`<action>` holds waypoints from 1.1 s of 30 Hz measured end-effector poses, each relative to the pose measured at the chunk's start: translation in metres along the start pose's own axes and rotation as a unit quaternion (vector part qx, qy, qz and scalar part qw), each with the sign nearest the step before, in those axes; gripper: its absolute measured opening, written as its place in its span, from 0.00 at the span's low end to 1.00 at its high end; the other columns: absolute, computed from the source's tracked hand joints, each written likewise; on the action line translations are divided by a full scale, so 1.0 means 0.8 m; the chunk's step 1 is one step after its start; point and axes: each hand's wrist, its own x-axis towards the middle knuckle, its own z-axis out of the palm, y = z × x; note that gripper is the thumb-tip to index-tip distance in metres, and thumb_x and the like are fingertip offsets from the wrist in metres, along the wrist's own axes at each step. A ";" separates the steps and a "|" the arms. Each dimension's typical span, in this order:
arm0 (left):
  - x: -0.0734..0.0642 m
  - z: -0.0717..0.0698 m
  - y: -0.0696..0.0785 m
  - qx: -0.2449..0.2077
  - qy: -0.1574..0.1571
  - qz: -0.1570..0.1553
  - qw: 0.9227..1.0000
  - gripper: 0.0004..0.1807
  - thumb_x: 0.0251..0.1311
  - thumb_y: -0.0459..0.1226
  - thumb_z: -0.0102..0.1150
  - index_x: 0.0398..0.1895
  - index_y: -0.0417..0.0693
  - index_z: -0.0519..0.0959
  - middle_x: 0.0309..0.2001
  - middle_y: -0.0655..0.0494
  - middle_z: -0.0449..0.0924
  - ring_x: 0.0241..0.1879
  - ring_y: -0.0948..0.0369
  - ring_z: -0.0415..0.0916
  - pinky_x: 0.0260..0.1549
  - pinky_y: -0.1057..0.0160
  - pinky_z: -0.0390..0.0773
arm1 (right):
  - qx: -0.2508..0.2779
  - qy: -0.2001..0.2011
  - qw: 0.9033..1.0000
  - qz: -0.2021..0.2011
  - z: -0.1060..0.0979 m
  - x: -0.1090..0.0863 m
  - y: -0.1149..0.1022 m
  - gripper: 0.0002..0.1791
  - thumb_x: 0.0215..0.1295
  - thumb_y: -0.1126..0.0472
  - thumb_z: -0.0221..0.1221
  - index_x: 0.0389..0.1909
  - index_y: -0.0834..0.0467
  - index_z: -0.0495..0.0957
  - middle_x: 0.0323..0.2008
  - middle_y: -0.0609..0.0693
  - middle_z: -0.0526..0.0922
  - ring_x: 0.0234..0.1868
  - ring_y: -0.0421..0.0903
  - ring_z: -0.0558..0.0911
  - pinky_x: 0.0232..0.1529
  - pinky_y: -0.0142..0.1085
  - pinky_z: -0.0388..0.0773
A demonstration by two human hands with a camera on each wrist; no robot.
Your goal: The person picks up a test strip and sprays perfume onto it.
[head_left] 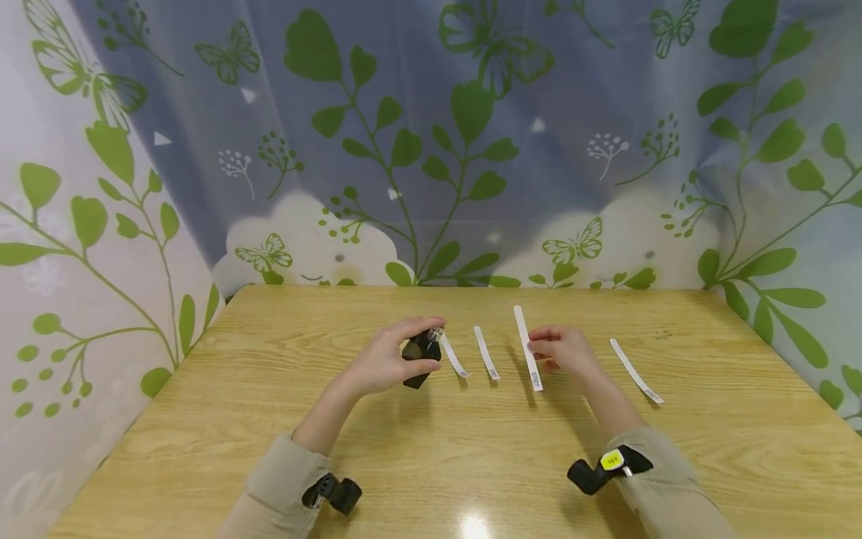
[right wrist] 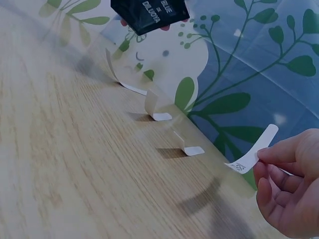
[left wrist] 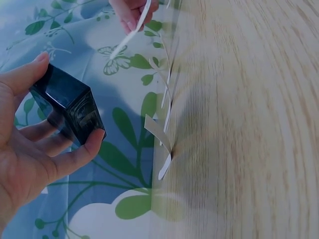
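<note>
My left hand (head_left: 384, 363) grips a black perfume bottle (head_left: 416, 359), its silver spray top showing beside the fingers. Pale lettering marks the bottle's front (right wrist: 152, 12) in the right wrist view, and its dark base (left wrist: 62, 87) faces the left wrist camera. Between thumb and fingers, my right hand (head_left: 569, 352) pinches a white paper test strip (head_left: 527, 344) with small print near its lower end. That strip is held above the table, apart from the bottle. Two more strips lie between the hands, one (head_left: 454, 357) near the bottle and another (head_left: 486, 353) farther right.
Right of my right hand, one more bent paper strip (head_left: 635, 372) rests on the wooden table (head_left: 431, 457). A curtain (head_left: 417, 150) with leaves and butterflies hangs behind the table's far edge. Wrist cameras are strapped to both sleeves.
</note>
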 end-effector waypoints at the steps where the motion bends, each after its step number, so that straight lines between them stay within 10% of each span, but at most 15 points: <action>1: 0.000 0.000 0.000 0.000 -0.001 0.000 1.000 0.31 0.55 0.39 0.65 0.64 0.52 0.68 0.62 0.56 0.67 0.62 0.54 0.63 0.57 0.49 0.65 | -0.003 0.002 1.000 0.003 0.000 0.002 0.001 0.15 0.63 0.66 0.57 0.47 0.71 0.74 0.28 0.45 0.78 0.33 0.42 0.77 0.33 0.37 0.77; 33: 0.000 -0.001 0.000 0.012 -0.017 0.000 1.000 0.32 0.55 0.41 0.65 0.64 0.51 0.68 0.63 0.56 0.66 0.63 0.54 0.62 0.58 0.49 0.64 | -0.103 0.066 0.992 -0.002 0.021 0.032 0.034 0.09 0.59 0.70 0.56 0.39 0.69 0.77 0.27 0.54 0.77 0.26 0.41 0.73 0.23 0.29 0.70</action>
